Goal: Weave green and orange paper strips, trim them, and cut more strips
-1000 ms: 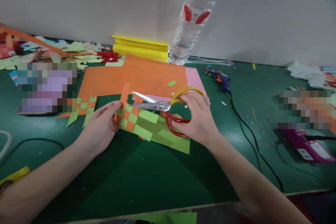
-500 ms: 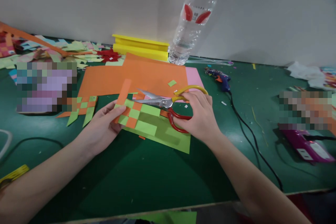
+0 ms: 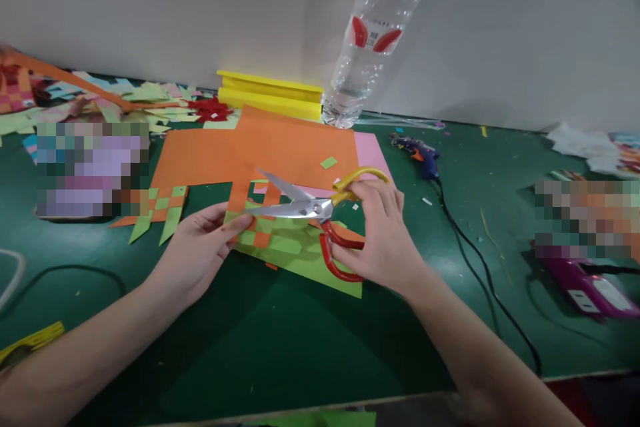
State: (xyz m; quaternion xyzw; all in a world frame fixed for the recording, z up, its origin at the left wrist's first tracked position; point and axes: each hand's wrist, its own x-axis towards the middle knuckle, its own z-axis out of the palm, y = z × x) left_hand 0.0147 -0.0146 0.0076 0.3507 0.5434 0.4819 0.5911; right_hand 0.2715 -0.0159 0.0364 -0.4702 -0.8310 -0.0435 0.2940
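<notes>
My left hand (image 3: 203,247) pinches the left edge of a woven piece of orange and green paper strips (image 3: 261,239) between thumb and fingers. Two orange strips stick up from its top. My right hand (image 3: 377,233) has its fingers through the handles of a pair of scissors (image 3: 320,208), one handle yellow and one red. The blades are spread, the lower one lying across the woven piece with its tip by my left thumb. Beneath the weave lies a green paper sheet (image 3: 340,275). A second woven orange and green piece (image 3: 165,203) rests left of my left hand.
Orange sheets (image 3: 300,140) and a pink sheet (image 3: 370,150) lie behind the hands. A plastic bottle (image 3: 370,47) and folded yellow card (image 3: 270,97) stand by the wall. A corded glue gun (image 3: 423,155) and purple power strip (image 3: 585,280) are rightward. Paper scraps (image 3: 135,90) heap at back left.
The scissors have opened wider and moved slightly down and left over the weave. The woven piece has shifted in my left hand, and a second orange strip now shows upright.
</notes>
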